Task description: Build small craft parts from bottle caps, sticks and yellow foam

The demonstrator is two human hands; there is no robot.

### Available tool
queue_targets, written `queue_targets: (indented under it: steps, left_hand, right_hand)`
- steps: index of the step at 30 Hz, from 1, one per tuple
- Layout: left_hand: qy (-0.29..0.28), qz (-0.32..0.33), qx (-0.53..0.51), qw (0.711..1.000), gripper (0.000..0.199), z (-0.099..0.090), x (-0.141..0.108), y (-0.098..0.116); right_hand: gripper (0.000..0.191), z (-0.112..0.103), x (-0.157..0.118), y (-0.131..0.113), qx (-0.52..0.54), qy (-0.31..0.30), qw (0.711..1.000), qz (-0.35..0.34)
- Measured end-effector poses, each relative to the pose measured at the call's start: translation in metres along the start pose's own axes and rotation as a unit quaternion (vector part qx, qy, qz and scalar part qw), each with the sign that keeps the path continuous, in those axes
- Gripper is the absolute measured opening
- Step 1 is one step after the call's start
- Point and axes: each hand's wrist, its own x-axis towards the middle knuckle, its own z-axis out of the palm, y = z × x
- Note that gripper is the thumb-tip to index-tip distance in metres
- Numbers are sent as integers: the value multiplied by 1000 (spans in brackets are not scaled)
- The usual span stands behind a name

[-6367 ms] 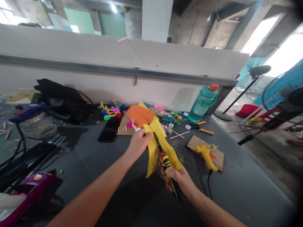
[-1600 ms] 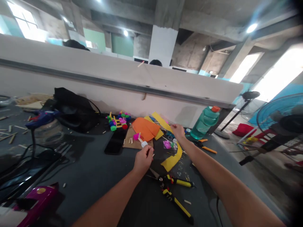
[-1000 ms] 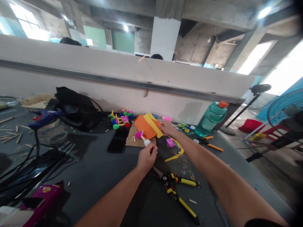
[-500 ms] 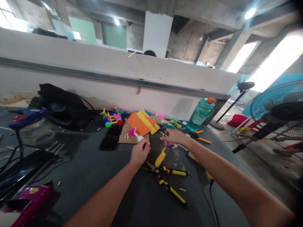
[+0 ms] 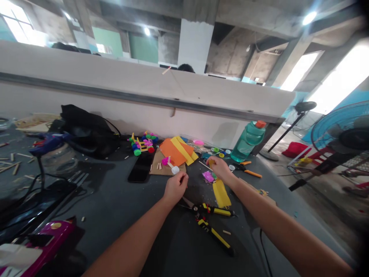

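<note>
My left hand [image 5: 176, 186] is closed above the dark table, just in front of a white round cap [image 5: 175, 169]; whatever its fingers hold is hidden. Close to that cap are a pink round piece [image 5: 165, 161] and a thin wooden stick. My right hand [image 5: 219, 168] is closed, with yellow showing between its fingers. A yellow strip [image 5: 221, 193] stretches below this hand and appears to be gripped at its upper end. Beside it lies a shiny purple piece [image 5: 208, 176]. Yellow-and-black snips [image 5: 215, 227] rest with open blades near my left hand.
Orange sheets [image 5: 173, 152] lie on cardboard beside a phone [image 5: 141, 169] and a colourful toy car [image 5: 141, 145]. A teal bottle [image 5: 246, 142] and orange-handled pliers [image 5: 250, 173] are at the right. A blue glue gun [image 5: 50, 144] stands at the left. A low partition [image 5: 129, 115] bounds the back.
My right hand has drawn inward, and the yellow strip has shifted right from beside the snips' blades to below that hand. My left hand stays closed near the cap. The view has shifted slightly.
</note>
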Motion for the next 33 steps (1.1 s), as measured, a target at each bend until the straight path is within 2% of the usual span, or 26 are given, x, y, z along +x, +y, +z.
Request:
queue_targets:
  steps: [5,7,8,11,13,15,16,18,20,22,25,26,30,33]
  left_hand:
    - [0,0,1,1000,21,1,-1,0]
    - [-1,-1,-2,1000,20,1,-1,0]
    - [-1,-2,-2,1000,20,1,-1,0]
    - [-6,0,-2,1000,20,1,-3,2]
    - [-10,0,-13,1000,21,2,-5,7]
    - [0,-5,-51,999,22,2,-9,16]
    - [7,-2,-81,997,23,2,-11,22]
    - [-3,26,-124,992,26,1,-17,40]
    - [-52,82,-126,987,29,0,-23,59]
    - [-117,115,-94,982,38,2,-29,75]
    - [-241,59,-58,967,28,6,-36,87]
    - [-259,35,-41,964,30,7,-37,87]
    - [-249,-1,15,968,36,6,-35,84]
    - [-252,-4,21,968,36,1,-29,83]
  right_hand:
    - [19,-15,-60,-10,107,-52,992,37]
    - [15,-23,-87,-12,308,-94,941,102]
    - [15,-28,-99,-13,380,-94,911,128]
    - [22,-34,-125,-11,532,-24,833,148]
    - [27,-31,-134,-8,601,23,785,148]
    - [32,-22,-140,-5,635,45,755,156]
    - [33,-17,-143,-3,636,47,754,160]
    - [31,-7,-148,-2,610,31,779,144]
    - [30,-1,-153,-2,583,12,804,119]
    - [28,1,-156,-2,571,-2,814,105]
    - [28,-1,-157,1,566,5,819,94]
    - [27,-1,-156,2,561,15,823,92]
    - [24,-5,-151,12,525,77,842,102]
    - [23,-8,-146,19,518,126,839,115]
